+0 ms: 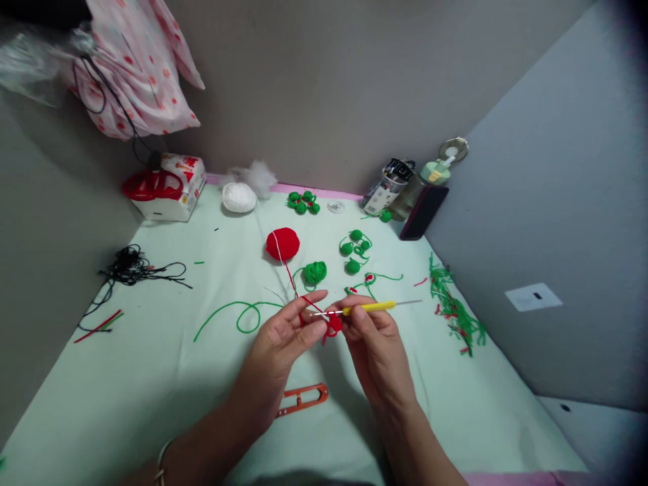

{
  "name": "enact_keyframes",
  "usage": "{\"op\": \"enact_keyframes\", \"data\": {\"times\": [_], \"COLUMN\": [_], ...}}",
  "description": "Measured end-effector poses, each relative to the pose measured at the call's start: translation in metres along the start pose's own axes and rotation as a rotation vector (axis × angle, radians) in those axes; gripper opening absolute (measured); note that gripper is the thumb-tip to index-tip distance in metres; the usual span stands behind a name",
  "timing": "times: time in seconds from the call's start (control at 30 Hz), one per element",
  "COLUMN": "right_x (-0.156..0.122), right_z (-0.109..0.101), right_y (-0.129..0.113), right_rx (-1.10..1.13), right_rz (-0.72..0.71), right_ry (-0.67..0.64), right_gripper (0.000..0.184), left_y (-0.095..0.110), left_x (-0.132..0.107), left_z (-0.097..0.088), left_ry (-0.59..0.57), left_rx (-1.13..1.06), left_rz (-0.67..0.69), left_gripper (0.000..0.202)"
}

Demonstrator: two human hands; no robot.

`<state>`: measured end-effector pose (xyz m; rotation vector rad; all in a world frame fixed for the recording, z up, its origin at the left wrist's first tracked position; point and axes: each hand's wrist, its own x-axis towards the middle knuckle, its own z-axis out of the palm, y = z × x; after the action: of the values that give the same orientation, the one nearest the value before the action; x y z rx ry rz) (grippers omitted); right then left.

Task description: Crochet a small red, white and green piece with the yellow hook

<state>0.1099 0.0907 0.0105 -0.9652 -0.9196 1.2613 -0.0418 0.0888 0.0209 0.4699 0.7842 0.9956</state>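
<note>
My right hand point(379, 347) grips a crochet hook point(372, 307) by its yellow handle. The hook's metal shaft points left, with red loops on it. A small red crochet piece point(335, 323) hangs at the shaft, between both hands. My left hand point(276, 347) is closed on the red yarn, its index finger stretched out and its thumb close to the piece. From that hand a strand runs up to the red yarn ball point(286, 246). Just behind my hands sits a green yarn ball point(315, 272). An orange thread snipper point(308, 397) lies below, partly covered by my left forearm.
Green crocheted balls point(353, 266) lie beyond my right hand. Yarn scraps point(453, 310) line the right edge; black cords point(129, 264) lie left. Along the back stand a tissue box point(190, 185) with red scissors point(152, 185), white yarn point(239, 198), a phone point(424, 213) and a bottle point(435, 173).
</note>
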Motion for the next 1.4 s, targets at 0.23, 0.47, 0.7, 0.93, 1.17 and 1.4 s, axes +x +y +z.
{"op": "enact_keyframes", "data": {"times": [0.23, 0.47, 0.7, 0.93, 1.17, 1.4], "right_x": [-0.009, -0.009, -0.007, -0.013, -0.012, -0.014], "right_z": [0.001, 0.003, -0.003, 0.0, 0.0, -0.001], "right_y": [0.002, 0.002, 0.002, -0.002, -0.003, -0.002], "right_rx": [-0.241, -0.337, -0.197, -0.445, -0.421, -0.343], "right_rz": [-0.21, -0.314, -0.236, -0.43, -0.436, -0.387], "right_ry": [-0.085, -0.009, 0.032, -0.03, 0.132, 0.059], "right_gripper": [0.014, 0.015, 0.016, 0.021, 0.02, 0.018], "left_y": [-0.001, -0.004, 0.0, -0.001, -0.002, -0.001], "left_x": [0.003, 0.003, 0.004, 0.006, 0.006, 0.006], "left_z": [0.0, -0.005, -0.008, -0.01, -0.013, -0.012], "left_ry": [-0.009, -0.018, 0.054, 0.03, 0.062, 0.056], "left_rx": [-0.019, -0.008, 0.038, 0.057, 0.073, 0.086], "left_rz": [0.01, 0.032, 0.042, 0.024, 0.017, 0.018], "left_gripper": [0.049, 0.041, 0.04, 0.038, 0.037, 0.036]}}
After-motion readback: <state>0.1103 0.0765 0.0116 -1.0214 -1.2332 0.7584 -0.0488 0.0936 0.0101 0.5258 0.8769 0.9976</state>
